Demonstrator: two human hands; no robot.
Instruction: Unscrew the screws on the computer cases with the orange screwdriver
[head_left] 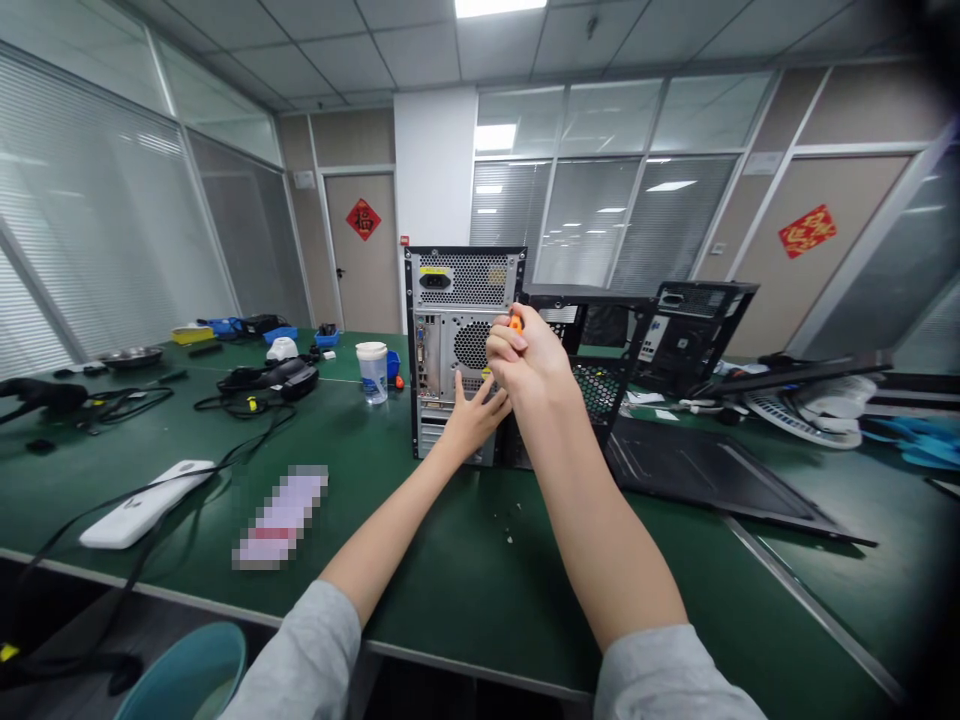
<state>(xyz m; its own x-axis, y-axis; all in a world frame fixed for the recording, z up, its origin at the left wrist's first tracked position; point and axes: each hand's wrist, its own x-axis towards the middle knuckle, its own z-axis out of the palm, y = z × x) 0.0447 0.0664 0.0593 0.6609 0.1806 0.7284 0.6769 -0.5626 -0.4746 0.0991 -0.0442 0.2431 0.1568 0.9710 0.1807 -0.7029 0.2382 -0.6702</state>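
Note:
A computer case point(469, 290) stands upright on the green table, its rear panel with ports and vent mesh facing me. My left hand point(474, 420) rests against the lower part of that panel with its fingers spread. Closed around the orange handle of a screwdriver point(516, 324), my right hand point(529, 350) is at the right edge of the rear panel. The screwdriver's shaft and tip are hidden behind my fingers. Beside the case, a black side frame with mesh point(600, 390) stands partly behind my right forearm.
A black panel point(712, 475) lies flat at the right, before a second computer case point(686, 335). Left of the case stands a clear cup point(373, 375). A white power bank-like block point(146, 505), a blurred phone-shaped item point(283, 518) and cables lie at the left. Below the edge sits a teal bin point(187, 670).

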